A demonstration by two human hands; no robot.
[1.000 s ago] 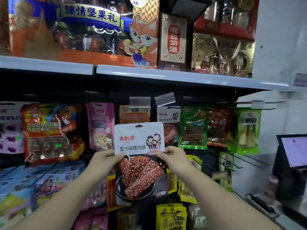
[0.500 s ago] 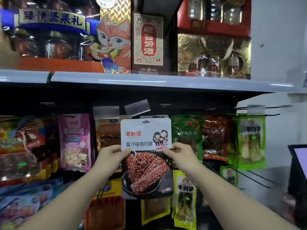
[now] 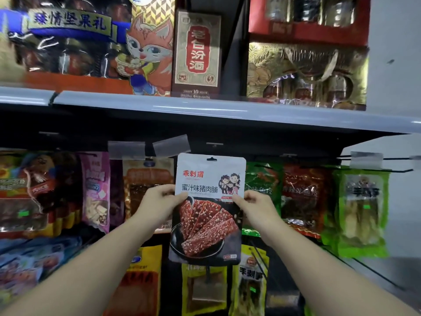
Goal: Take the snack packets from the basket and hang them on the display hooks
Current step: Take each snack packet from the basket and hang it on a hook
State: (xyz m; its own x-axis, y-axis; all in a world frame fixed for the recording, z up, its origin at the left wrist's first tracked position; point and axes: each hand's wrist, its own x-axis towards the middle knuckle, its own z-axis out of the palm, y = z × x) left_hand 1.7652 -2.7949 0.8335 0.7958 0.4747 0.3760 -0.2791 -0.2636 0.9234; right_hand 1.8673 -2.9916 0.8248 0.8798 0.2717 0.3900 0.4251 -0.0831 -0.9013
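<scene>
White-topped foil pouch of red jerky slices (image 3: 210, 208) held up flat facing the display, raised in front of the top row of hooks, just under the grey metal shelf edge (image 3: 205, 110). Left hand (image 3: 159, 201) pinching the pouch's left edge at mid-height, thumb on the front; right hand (image 3: 255, 205) pinching the right edge the same way; both grips clamped on the pouch. Black hang hole (image 3: 211, 159) at pouch top sitting level with the tilted clear price-tag flaps (image 3: 170, 145); hook tip behind it hidden, so cannot tell whether hole is threaded yet. Probably mid-hang, not yet released. Row already well stocked: orange-brown packet (image 3: 145, 179) just left, green packet (image 3: 262, 179) and red packet (image 3: 303, 190) just right, lime-green packet (image 3: 362, 210) further right, yellow packets (image 3: 252, 277) on hooks below. Basket out of view, so remaining stock unknown. Left to do: seat hole on hook, let go, fetch next packet.
</scene>
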